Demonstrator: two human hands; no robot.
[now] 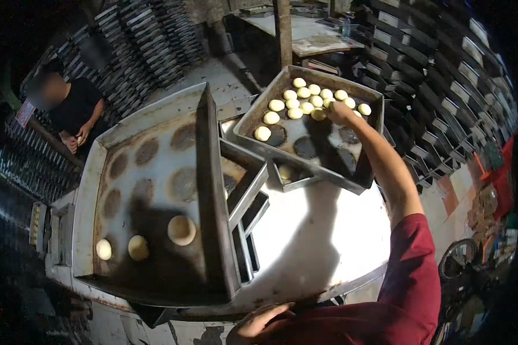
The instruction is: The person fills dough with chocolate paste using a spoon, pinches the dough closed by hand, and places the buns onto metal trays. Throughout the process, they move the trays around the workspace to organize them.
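Note:
My right hand [341,114] reaches into the far baking tray [339,179], its fingers closed at a dough ball [328,102] among several others. Pale round dough balls [295,113] cluster toward that tray's far side, while dark round marks show on its near part. Close to my body, my left hand [263,319] rests by the near table edge with its fingers stretched out, holding nothing visible. On the left, a large baking tray [155,167] carries three spaced dough balls [182,230] in its near row; its other dark round marks are bare.
Smaller metal pans [247,187] sit between and under the two trays on a white table [305,241]. A wooden post [282,34] rises behind. Stacked metal pans [161,34] line the walls. A co-worker in a dark shirt [77,103] stands at the far left.

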